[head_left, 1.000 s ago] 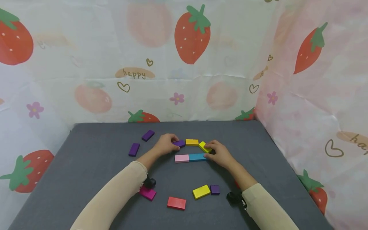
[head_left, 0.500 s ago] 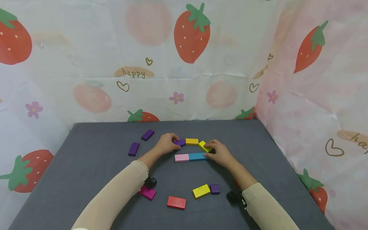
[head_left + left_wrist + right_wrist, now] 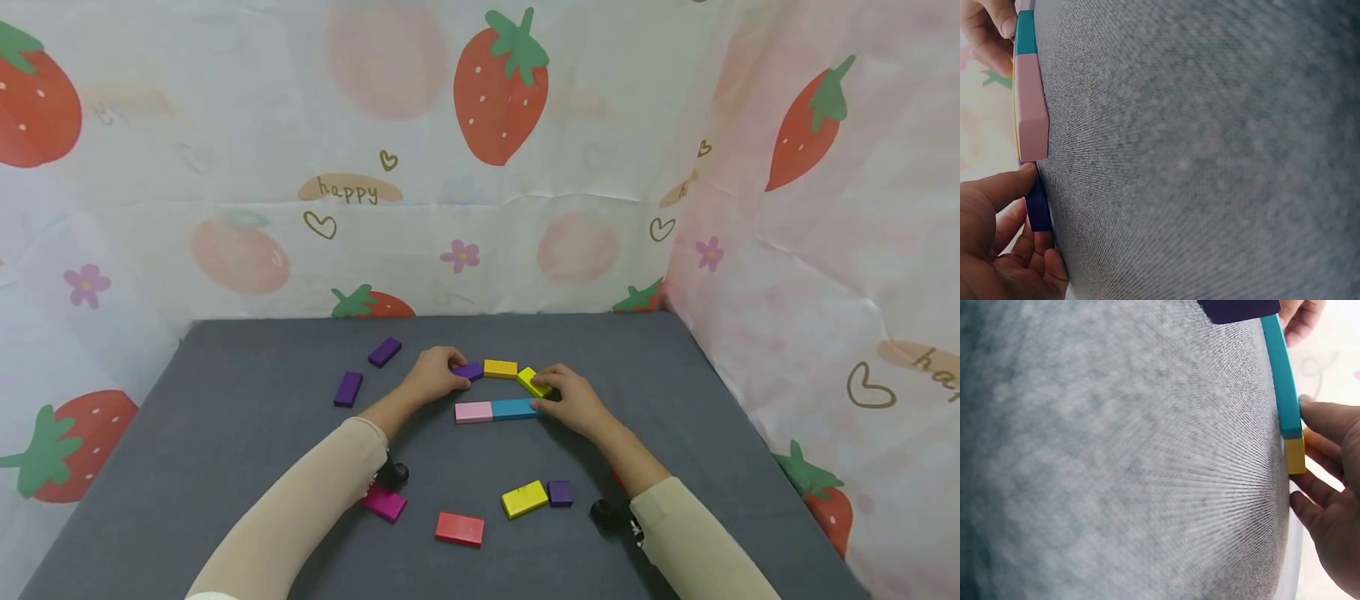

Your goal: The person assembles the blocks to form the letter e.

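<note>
My left hand (image 3: 433, 373) pinches a purple block (image 3: 471, 372) between thumb and fingers; the left wrist view shows the thumb on this purple block (image 3: 1037, 206). An orange-yellow block (image 3: 500, 368) lies at its right end. Beyond that, my right hand (image 3: 573, 402) holds a slanted yellow block (image 3: 531, 381), whose end is partly covered by the fingers. Together these three form a shallow arch. In front of it lie a pink block (image 3: 473, 412) and a blue block (image 3: 513, 409), end to end. The right thumb is close to the blue block's right end.
Two purple blocks (image 3: 385, 352) lie at the back left. Nearer me on the grey table (image 3: 247, 400) are a magenta block (image 3: 385, 503), a red block (image 3: 460, 529), a yellow block (image 3: 524, 499) and a small purple block (image 3: 559, 493). Something red shows beside the right wrist.
Almost nothing differs. Both hands keep their grip and place, and the blocks lie as before; the head view has shifted only very slightly.
</note>
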A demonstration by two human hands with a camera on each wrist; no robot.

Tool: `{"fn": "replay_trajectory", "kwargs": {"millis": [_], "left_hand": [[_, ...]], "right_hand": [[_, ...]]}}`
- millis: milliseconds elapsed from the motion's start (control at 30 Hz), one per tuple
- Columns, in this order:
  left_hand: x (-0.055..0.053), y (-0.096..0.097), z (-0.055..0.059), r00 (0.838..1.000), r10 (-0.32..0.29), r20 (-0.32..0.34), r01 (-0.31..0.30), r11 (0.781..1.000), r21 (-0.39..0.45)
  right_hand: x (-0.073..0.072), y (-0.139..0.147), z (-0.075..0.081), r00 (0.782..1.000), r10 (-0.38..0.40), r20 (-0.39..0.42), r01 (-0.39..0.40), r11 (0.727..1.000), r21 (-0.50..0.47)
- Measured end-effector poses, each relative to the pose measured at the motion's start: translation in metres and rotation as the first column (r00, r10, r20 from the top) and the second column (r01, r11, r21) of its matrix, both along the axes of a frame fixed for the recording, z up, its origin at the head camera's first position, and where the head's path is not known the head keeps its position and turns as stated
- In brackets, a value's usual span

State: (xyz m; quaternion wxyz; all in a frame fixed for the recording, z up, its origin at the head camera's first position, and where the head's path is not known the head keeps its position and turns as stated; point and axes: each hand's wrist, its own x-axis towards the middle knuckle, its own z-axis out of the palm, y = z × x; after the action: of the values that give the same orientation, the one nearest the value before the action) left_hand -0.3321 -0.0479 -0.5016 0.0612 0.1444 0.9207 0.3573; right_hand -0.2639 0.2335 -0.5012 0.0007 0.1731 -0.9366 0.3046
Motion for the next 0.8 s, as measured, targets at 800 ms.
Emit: {"fn": "replay_trajectory", "kwargs": {"millis": [800], "left_hand": [[-0.0041, 0.0, -0.0042, 1.0, -0.005, -0.012, 0.005, 1.0, -0.006]], "right_hand": [[-0.001, 0.0011, -0.0013, 1.0, 0.008, -0.012, -0.008, 1.0, 0.006]]}}
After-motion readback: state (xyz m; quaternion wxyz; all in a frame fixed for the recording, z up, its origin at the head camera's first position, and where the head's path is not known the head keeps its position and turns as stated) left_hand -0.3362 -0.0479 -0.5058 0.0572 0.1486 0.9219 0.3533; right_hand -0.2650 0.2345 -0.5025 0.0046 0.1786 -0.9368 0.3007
